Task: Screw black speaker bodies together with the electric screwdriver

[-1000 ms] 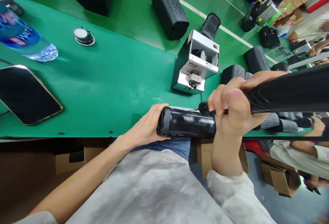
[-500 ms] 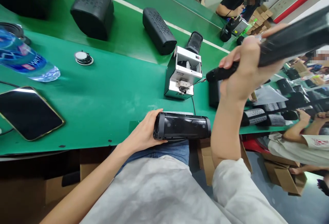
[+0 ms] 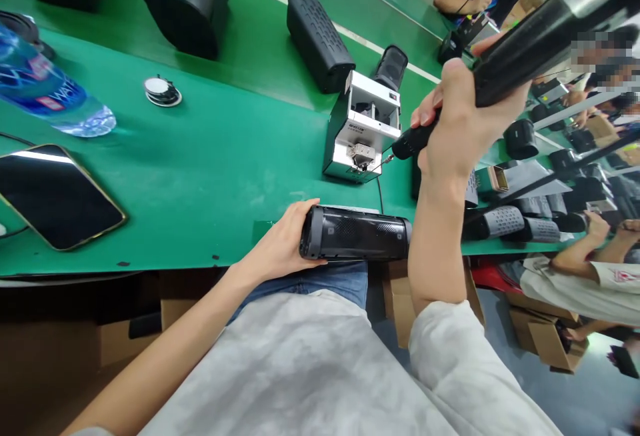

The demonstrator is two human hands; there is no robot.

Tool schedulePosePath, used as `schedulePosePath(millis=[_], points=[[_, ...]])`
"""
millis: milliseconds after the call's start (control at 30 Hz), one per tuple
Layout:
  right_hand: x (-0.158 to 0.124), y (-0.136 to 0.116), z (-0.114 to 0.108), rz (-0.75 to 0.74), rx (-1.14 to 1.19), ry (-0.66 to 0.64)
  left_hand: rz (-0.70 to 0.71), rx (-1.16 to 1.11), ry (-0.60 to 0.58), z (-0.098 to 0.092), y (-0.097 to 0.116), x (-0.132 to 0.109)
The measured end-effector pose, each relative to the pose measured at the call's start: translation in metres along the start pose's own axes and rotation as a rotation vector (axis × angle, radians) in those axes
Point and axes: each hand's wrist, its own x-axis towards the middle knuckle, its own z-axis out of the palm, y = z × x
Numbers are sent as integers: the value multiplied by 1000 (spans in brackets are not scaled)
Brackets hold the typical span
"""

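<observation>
left hand (image 3: 283,239) gripped the left end of the black speaker (image 3: 365,233), just below frame centre — right hand (image 3: 453,119), right of centre, was closed around a black power screwdriver (image 3: 525,49), its tip by the silver machine (image 3: 367,131); contact unclear.

Worn: loose shirt (image 3: 300,376), off-white to pale grey, with soft, blotchy grey shading across the front; hem wavy. Right sleeve (image 3: 450,343): same pale cloth, wide cut, creased, edge puckered, forearm bare below it. Left sleeve (image 3: 93,432): only a pale sliver in view at the lower border. Trousers (image 3: 343,286): mid-blue, denim-like, small part visible, with creases. Left hand (image 3: 283,243) and right hand (image 3: 457,116): both bare, fingers uncovered.
</observation>
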Motion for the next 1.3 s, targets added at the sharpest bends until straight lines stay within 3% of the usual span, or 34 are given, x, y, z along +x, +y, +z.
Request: schedulePosePath(millis=[100,267,400,567,667,933,1300], points=[[-15,-26,-2,-127,14,197,1,7,-6,0,-2,-1],[-30,-72,-26,-116,53,139,-3,21,7,1,-5,-1],[-37,-84,-40,-139,93,159,-12,14,3,0,-4,0],[-45,-96,-39,-67,32,132,-29,19,-8,0,-2,0],[-51,-92,-38,-43,62,116,-37,19,-14,0,-3,-1],[-80,-52,-38,3,97,34,-24,22,-20,-1,-1,-1],[-90,-47,-39,0,137,51,-69,-11,-40,-4,3,2]])
